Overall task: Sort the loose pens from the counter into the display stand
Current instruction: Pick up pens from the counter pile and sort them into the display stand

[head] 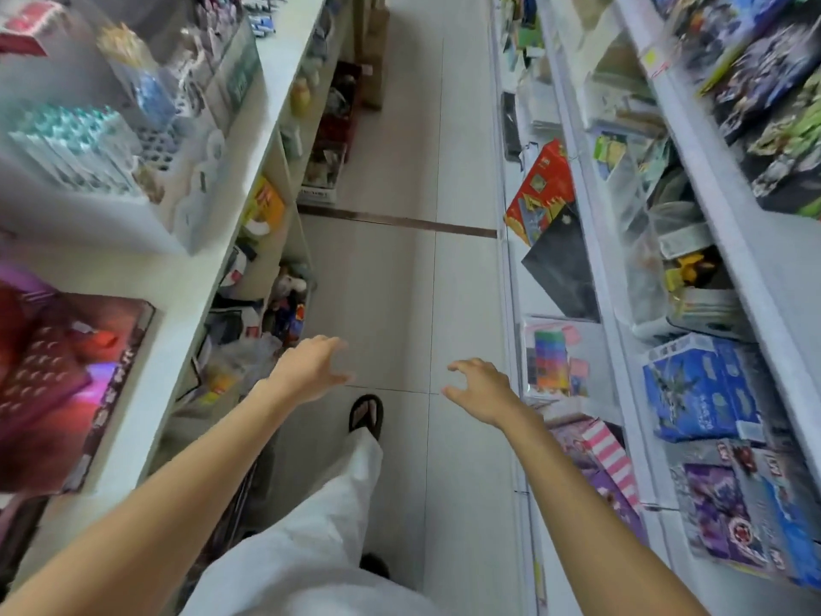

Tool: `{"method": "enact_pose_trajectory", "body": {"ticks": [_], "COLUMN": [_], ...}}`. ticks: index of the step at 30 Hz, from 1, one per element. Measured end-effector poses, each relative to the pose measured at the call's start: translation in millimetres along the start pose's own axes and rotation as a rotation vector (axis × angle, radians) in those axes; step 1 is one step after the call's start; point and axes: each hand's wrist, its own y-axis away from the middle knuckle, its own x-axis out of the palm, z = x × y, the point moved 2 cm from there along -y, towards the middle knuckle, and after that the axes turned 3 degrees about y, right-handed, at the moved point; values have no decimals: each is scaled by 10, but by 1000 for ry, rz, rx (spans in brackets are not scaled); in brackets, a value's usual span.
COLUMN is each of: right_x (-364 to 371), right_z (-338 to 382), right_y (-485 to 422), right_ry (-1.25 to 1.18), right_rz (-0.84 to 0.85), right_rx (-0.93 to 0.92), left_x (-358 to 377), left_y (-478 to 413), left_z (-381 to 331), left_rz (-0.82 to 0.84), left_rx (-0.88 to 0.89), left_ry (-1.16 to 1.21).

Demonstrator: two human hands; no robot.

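Both hands empty, held out over the aisle floor. Left hand has its fingers spread and loose, gripping nothing. Right hand has its fingers curled like a claw, also gripping nothing; hands are well apart. Pale trouser leg and a black sandal sit between the arms, near. White shelves on the left carry clear stands of pens, far left, blurred; cannot tell loose pens from stocked ones. Red patterned box lies on the near-left shelf. Right shelves hold boxed toys, including a blue box near right.
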Motion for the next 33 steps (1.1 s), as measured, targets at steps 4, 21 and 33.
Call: {"method": "enact_pose_trajectory", "body": {"ticks": [4, 21, 33], "right_x": [-533, -3231, -5255], "right_z": [48, 264, 1031], "right_y": [-795, -4434, -7008], "right_ry": [-15, -36, 107], "right_rz": [-12, -47, 12], "right_rx": [16, -106, -346], "left_x": [-380, -2519, -4093], "left_y": [-835, -4476, -6409], "left_z": [64, -149, -141], "left_rz": [-11, -149, -392], "left_rx": [5, -96, -288], "left_ry": [15, 171, 335]}}
